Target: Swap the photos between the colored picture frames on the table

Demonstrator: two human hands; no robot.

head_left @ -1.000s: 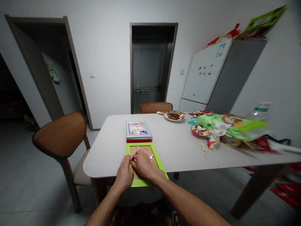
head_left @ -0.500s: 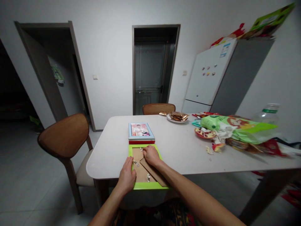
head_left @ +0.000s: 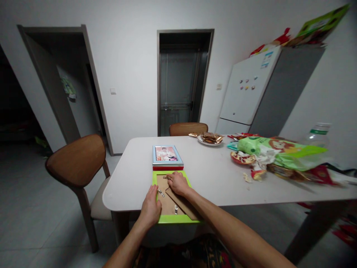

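A lime-green picture frame (head_left: 178,219) lies face down at the table's near edge, its brown backing board (head_left: 165,203) showing. My left hand (head_left: 151,207) grips the frame's left side, thumb over the backing. At the top of the backing, the fingers of my right hand (head_left: 179,183) are on a small metal clip (head_left: 166,178), partly covering it. Two more clips show: a left clip (head_left: 161,193) and a bottom clip (head_left: 176,210). A brown stand flap (head_left: 181,203) slants across the backing under my right wrist.
Just beyond lie a light-blue picture frame (head_left: 175,152) and a red frame edge (head_left: 168,168) under it. Farther back is a plate (head_left: 206,142) of wrapped snacks. To the right are an opened pomegranate (head_left: 242,158), peel pieces, and a green bag (head_left: 292,152). A chair (head_left: 76,160) stands left.
My right index finger has stretched farther left over the top clip, which now lies more nearly level. My left hand and the frame stay in place.
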